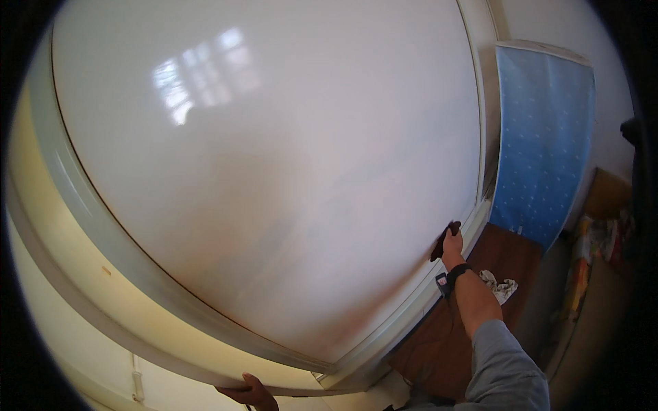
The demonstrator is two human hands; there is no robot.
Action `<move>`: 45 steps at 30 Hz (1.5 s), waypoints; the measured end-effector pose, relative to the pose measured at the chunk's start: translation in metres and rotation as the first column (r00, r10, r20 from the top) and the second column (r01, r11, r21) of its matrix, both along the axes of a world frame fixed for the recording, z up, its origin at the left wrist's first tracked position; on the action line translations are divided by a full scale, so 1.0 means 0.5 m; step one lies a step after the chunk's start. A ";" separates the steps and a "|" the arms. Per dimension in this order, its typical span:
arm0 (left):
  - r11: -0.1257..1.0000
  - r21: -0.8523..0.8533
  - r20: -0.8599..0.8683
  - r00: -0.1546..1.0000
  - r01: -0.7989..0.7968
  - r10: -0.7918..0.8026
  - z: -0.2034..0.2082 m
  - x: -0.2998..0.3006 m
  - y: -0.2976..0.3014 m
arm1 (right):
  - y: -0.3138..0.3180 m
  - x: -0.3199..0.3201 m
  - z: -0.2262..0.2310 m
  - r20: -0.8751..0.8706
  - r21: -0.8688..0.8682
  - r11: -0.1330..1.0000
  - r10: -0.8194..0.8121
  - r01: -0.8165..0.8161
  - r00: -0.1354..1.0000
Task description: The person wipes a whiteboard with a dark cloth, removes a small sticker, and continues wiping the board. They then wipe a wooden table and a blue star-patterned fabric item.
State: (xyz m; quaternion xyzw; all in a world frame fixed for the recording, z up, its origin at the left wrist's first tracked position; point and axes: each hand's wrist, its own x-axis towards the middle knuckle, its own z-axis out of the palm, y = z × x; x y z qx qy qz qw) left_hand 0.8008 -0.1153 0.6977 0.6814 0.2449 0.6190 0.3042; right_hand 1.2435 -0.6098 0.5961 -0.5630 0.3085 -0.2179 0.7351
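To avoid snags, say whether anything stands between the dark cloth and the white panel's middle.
Nothing visible: the dark cloth in the right hand is over the white panel, near its right edge; toward the middle, only shading shows.

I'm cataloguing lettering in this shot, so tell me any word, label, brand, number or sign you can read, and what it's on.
No text can be read here.
White panel: no lettering visible, only a bright window reflection.
Small wrist device: its face is too small to read.
Blue cover: pale specks and a small mark low down, too small to read.
Colourful packages: too blurred to read.
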 end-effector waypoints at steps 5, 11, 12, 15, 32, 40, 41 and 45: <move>0.981 -0.138 0.051 0.990 0.134 -0.128 -0.026 0.000 0.001 | 0.023 -0.004 0.057 0.081 -0.099 0.994 -0.028 0.036 0.996; 0.965 -0.203 0.066 0.986 0.164 -0.154 -0.067 -0.008 0.004 | 0.058 -0.020 0.356 0.564 -0.379 0.837 -0.130 0.396 0.816; 0.973 -0.166 0.072 0.986 0.163 -0.153 -0.072 -0.011 0.006 | 0.070 -0.034 0.417 0.634 -0.361 0.832 -0.114 0.422 0.765; 0.990 -0.087 0.044 0.993 0.115 -0.112 -0.083 -0.030 -0.003 | 0.112 -0.095 0.609 0.755 -0.423 0.785 0.029 0.452 0.655; 0.991 0.110 -0.067 0.994 -0.075 0.083 -0.014 -0.027 0.012 | 0.350 -0.295 1.176 0.855 -0.340 0.512 0.517 0.789 0.033; 0.979 0.146 -0.057 0.987 -0.140 0.150 -0.014 -0.006 0.060 | 0.096 0.017 1.061 0.923 -0.361 0.553 0.097 0.751 0.373; 0.969 0.165 -0.072 0.978 -0.184 0.198 -0.014 -0.010 0.059 | 0.057 0.052 1.016 0.889 -0.398 0.504 0.003 0.767 0.459; 0.989 0.105 0.012 0.994 -0.107 0.106 -0.014 -0.008 0.060 | -0.087 0.157 0.762 0.702 -0.513 0.606 -0.112 0.608 0.704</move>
